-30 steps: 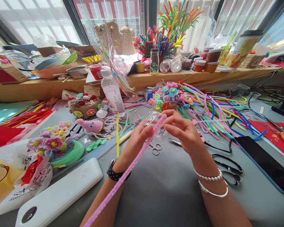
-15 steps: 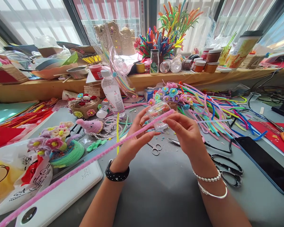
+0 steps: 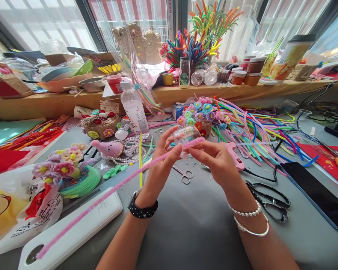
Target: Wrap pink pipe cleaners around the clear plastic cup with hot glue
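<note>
A small clear jar [image 3: 186,132] lies tilted in my left hand [image 3: 161,163], whose fingers are around its far side. A long fuzzy pink pipe cleaner [image 3: 124,183] crosses the near side of the jar, with my left thumb pressed on it. The strip's loose end slopes down to the lower left over a white power bank [image 3: 81,221]. My right hand [image 3: 221,163] is closed at the jar's right side, thumb and fingers pinching near the strip's upper end. Small scissors [image 3: 184,174] rest on the table just below the jar.
Right of my hands are a pink glue gun [image 3: 236,157], black-handled pliers [image 3: 270,200] and a phone [image 3: 312,195]. Many colored pipe cleaners [image 3: 259,131] lie behind. A plastic bottle [image 3: 133,108], pink crocheted figure [image 3: 109,148] and flower pot [image 3: 80,183] stand to the left.
The pipe cleaner's loose end has drawn in from the lower left corner. My left thumb has come up onto the strip, and my right hand has shifted slightly left and down.
</note>
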`<action>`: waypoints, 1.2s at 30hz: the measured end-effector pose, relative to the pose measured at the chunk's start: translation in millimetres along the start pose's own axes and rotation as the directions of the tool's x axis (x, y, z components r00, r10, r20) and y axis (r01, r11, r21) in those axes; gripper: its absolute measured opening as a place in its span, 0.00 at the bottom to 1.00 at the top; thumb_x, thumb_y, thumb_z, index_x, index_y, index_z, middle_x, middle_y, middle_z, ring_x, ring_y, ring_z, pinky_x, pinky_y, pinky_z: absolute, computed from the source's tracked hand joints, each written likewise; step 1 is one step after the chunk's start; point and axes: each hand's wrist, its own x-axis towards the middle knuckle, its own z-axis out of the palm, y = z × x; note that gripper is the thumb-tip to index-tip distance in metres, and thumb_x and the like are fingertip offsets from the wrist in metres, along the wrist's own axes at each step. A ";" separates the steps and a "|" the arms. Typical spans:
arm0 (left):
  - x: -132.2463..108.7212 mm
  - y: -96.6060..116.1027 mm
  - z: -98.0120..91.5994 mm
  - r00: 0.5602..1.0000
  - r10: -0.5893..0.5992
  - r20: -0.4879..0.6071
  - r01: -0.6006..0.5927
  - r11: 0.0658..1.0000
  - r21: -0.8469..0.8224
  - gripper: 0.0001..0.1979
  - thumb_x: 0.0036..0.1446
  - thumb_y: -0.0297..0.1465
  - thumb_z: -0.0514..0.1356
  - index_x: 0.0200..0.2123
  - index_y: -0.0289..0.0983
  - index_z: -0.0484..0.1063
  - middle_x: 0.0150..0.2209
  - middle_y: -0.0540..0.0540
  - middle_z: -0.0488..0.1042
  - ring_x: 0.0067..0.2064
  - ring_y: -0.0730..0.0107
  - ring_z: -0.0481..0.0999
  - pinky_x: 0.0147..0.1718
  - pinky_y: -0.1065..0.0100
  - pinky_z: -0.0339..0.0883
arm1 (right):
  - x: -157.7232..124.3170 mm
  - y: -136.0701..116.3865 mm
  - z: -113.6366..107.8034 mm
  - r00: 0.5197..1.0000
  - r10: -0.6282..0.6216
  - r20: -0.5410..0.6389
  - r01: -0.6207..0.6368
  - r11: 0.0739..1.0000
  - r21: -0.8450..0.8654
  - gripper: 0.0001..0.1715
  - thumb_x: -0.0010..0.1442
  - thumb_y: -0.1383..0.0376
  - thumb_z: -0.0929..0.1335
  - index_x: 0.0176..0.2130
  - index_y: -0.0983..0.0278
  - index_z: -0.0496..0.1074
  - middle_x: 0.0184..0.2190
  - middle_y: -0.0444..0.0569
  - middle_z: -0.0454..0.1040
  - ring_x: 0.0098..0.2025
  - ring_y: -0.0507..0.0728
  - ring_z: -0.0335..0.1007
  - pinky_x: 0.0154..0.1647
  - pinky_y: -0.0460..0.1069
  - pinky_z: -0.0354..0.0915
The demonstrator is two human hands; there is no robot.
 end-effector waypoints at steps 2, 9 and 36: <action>-0.4 0.7 0.5 1.000 0.002 -0.014 -0.002 1.000 0.026 0.23 0.56 0.39 0.56 0.55 0.47 0.60 0.49 0.45 0.70 0.54 0.58 0.67 0.47 0.60 0.68 | -0.4 0.0 0.7 1.000 -0.004 -0.001 0.004 1.000 0.008 0.07 0.54 0.61 0.69 0.34 0.58 0.77 0.35 0.44 0.78 0.40 0.55 0.72 0.43 0.51 0.66; -1.5 1.2 4.0 0.999 0.013 -0.041 -0.012 0.999 0.030 0.21 0.56 0.38 0.57 0.53 0.47 0.62 0.49 0.46 0.71 0.54 0.59 0.68 0.49 0.59 0.66 | -1.0 1.6 2.7 0.999 -0.016 -0.043 0.017 0.999 0.029 0.06 0.54 0.61 0.69 0.32 0.58 0.77 0.32 0.44 0.76 0.38 0.55 0.71 0.43 0.51 0.65; -4.5 0.2 12.5 0.994 0.059 -0.087 -0.058 0.998 0.009 0.22 0.55 0.37 0.58 0.53 0.46 0.60 0.49 0.45 0.69 0.41 0.65 0.75 0.41 0.63 0.70 | -1.3 7.5 5.5 0.993 -0.065 -0.098 0.070 0.996 0.048 0.05 0.53 0.60 0.70 0.28 0.58 0.76 0.28 0.43 0.75 0.34 0.54 0.69 0.40 0.50 0.64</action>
